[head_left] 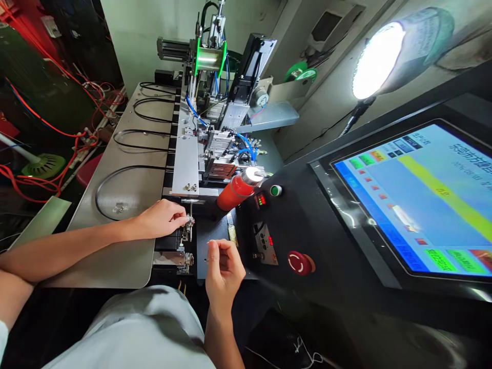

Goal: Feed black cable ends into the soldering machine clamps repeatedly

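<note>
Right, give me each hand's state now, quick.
Left hand: pinched closed at the metal fixture; whether it grips anything can't be told.
Right hand: pinched closed; anything held is too small to tell.

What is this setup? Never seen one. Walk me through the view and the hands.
There is one picture, from a camera worn on the person's head, looking forward and down. The two bare hands work at a bench machine. The left hand has its fingertips at a small metal fixture; its exact grip is hidden. The right hand is raised, thumb and finger pinched; anything between them is too small to name. Black cables loop over a metal plate on the left. Near the hands stands a red bottle; farther back is a green-flanged spool. On the right are a touchscreen and a red push button.
</note>
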Motion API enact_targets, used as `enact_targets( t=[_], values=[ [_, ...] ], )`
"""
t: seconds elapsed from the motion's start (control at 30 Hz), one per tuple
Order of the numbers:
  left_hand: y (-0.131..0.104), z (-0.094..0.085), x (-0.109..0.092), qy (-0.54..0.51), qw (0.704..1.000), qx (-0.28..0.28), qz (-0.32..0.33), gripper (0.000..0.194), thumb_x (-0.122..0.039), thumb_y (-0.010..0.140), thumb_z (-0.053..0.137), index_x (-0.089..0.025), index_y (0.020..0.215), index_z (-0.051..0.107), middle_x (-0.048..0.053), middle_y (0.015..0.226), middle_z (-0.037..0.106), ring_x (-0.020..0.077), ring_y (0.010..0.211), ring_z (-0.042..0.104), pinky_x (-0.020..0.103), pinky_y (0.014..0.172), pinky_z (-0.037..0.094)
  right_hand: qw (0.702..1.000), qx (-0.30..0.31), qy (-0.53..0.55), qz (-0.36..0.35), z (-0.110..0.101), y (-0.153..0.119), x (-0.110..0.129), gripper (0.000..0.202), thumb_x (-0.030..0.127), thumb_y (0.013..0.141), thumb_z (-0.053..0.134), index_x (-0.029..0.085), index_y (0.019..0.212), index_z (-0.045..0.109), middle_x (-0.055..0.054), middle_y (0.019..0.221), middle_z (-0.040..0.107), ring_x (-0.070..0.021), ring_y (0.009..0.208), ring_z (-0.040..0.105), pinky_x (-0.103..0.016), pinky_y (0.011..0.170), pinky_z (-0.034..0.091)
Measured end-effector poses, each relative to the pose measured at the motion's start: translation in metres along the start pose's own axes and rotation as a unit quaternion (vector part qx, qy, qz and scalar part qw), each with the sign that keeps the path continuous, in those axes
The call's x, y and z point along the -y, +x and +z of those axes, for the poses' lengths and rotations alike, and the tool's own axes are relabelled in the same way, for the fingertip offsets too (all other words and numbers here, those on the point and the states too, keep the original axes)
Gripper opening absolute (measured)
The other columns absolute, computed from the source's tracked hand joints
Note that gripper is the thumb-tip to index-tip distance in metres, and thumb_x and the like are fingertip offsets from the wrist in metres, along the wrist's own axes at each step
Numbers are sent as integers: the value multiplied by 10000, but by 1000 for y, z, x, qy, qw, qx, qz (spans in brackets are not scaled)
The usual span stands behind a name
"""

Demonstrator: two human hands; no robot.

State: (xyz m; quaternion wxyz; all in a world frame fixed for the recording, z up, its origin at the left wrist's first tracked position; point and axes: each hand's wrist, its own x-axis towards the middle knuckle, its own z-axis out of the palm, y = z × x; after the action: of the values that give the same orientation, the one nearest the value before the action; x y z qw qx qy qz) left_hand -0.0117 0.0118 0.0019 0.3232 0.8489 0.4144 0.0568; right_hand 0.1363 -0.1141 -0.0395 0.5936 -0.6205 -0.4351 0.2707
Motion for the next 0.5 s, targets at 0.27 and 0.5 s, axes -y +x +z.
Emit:
enact_targets(
  t=[0.27,0.5],
  values=[
    [1,0,1,-3,1000,9,-18,303,-299,902,468,-132,701,622,-12,561,517,93,507,411,216,556,286,1000,15,1,-8,1,3,-6,234,332,926,534,186,745,558,23,639,497,-95,557,459,-227,517,372],
    [1,0,2,-4,1000,18,-1,299,-281,911,440,-132,728,624,15,658,601,112,590,482,214,596,319,1000,18,-10,-12,0,5,-7,240,333,928,530,182,743,562,21,632,500,-89,538,435,-224,505,366]
  ],
)
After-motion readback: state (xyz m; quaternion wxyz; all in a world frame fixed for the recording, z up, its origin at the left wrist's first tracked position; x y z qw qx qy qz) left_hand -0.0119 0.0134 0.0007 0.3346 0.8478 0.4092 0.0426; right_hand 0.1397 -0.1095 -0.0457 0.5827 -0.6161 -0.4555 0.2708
